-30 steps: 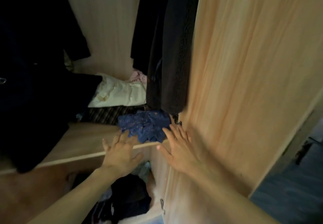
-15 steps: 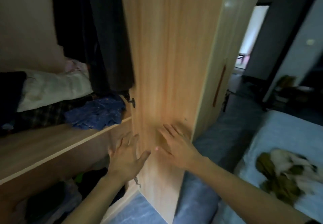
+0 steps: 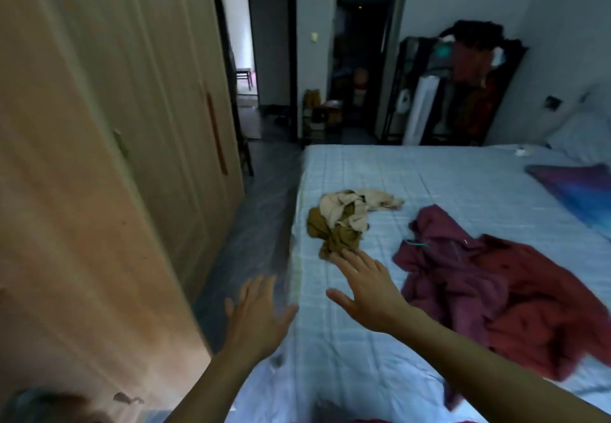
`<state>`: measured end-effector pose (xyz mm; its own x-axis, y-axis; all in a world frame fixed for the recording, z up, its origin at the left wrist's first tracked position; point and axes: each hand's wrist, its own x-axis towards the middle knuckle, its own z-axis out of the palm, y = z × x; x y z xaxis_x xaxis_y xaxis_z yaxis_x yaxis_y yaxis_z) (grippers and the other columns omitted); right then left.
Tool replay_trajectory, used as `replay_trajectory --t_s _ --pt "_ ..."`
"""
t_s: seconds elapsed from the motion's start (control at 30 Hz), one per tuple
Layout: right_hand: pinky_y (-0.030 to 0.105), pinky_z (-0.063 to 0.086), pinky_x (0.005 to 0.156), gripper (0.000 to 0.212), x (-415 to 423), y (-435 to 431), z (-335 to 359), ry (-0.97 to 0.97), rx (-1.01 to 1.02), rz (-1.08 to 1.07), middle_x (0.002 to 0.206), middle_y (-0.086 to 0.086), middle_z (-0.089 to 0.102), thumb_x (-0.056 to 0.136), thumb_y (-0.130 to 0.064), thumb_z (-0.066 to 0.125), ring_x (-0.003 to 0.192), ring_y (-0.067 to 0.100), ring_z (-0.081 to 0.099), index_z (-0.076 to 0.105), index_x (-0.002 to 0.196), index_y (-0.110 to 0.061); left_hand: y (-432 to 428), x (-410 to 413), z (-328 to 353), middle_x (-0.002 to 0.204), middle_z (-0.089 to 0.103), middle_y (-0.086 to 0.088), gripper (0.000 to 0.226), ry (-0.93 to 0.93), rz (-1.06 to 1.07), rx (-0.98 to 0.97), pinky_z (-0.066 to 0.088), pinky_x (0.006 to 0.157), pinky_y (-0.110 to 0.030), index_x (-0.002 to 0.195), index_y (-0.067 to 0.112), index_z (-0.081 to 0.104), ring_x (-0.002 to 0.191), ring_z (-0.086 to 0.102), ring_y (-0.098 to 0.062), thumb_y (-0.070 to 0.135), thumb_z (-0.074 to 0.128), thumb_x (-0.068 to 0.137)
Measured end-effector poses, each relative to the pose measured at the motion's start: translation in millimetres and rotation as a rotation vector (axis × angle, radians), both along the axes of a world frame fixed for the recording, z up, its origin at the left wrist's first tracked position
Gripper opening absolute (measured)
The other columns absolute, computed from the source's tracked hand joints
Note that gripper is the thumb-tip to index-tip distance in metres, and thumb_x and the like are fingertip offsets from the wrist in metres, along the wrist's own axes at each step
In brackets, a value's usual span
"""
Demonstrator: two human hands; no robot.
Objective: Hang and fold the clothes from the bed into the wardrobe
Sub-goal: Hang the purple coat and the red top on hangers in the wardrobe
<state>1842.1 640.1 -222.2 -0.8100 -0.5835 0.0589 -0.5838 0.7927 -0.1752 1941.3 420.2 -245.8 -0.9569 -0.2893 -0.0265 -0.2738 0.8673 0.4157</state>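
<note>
A crumpled olive and beige garment (image 3: 344,221) lies near the left edge of the bed (image 3: 446,178), which has a pale blue checked sheet. A maroon garment (image 3: 489,293) is spread out to its right. My right hand (image 3: 367,285) hovers over the sheet with fingers straight, its fingertips just short of the olive cloth. My left hand (image 3: 258,313) is held flat and empty over the gap between bed and wardrobe. The wooden wardrobe door (image 3: 109,171) fills the left side.
A dark floor strip (image 3: 251,224) runs between wardrobe and bed. A blue-purple pillow (image 3: 582,191) lies at the bed's right. A loaded clothes rack (image 3: 463,85) stands at the far wall beside two open doorways (image 3: 241,59).
The view has swung right from the wardrobe shelf to the bed. Both hands left the wardrobe door and now reach over the bed edge, the right hand near the olive garment.
</note>
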Motion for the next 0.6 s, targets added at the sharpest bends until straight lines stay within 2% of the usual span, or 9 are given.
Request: replay_trajectory --t_s 0.1,0.2,0.3,0.4,0.6 --pt "0.049 0.017 0.12 0.073 -12.2 60.2 -8.5 -0.028 -0.052 -0.113 0.165 -0.001 0.016 0.095 -0.069 0.03 0.152 0.025 0.009 0.016 0.156 -0.032 42.4 -29.4 3.1 0.159 0.023 0.005 0.076 0.001 -0.086 -0.046 0.02 0.114 -0.052 0.151 0.03 0.023 0.147 0.017 -0.018 0.072 0.038 0.09" --pt "0.047 0.017 0.12 0.074 -27.1 120.7 -19.9 -0.05 -0.073 -0.197 0.165 -0.002 0.015 0.094 -0.071 0.028 0.152 0.024 0.009 0.016 0.156 -0.032 94.0 -60.0 4.0 0.159 0.025 0.004 0.074 -0.023 -0.134 -0.102 0.021 0.116 -0.053 0.152 0.028 0.025 0.147 0.02 -0.018 0.069 0.038 0.092" --pt "0.047 0.018 0.119 0.075 -48.8 182.8 -27.2 -0.077 -0.096 -0.252 0.165 -0.002 0.017 0.093 -0.071 0.03 0.152 0.024 0.011 0.017 0.156 -0.033 155.1 -87.8 0.8 0.162 0.021 0.001 0.075 -0.06 -0.194 -0.108 0.021 0.119 -0.051 0.154 0.025 0.022 0.15 0.014 -0.02 0.066 0.038 0.094" --pt "0.047 0.018 0.12 0.073 -73.7 243.3 -29.9 -0.103 -0.144 -0.304 0.164 0.0 0.019 0.094 -0.067 0.036 0.152 0.024 0.012 0.022 0.156 -0.031 216.6 -112.8 -4.4 0.164 0.015 0.001 0.074 -0.103 -0.236 -0.133 0.014 0.121 -0.053 0.155 0.027 0.018 0.152 0.007 -0.021 0.066 0.036 0.095" --pt "0.045 0.022 0.119 0.071 -102.6 339.0 -30.0 -0.127 -0.127 -0.412 0.164 0.003 0.021 0.097 -0.061 0.041 0.15 0.026 0.016 0.022 0.156 -0.027 301.3 -158.6 -18.7 0.164 0.014 0.002 0.071 -0.151 -0.342 -0.154 0.012 0.12 -0.055 0.154 0.028 0.019 0.152 0.007 -0.02 0.064 0.036 0.096"
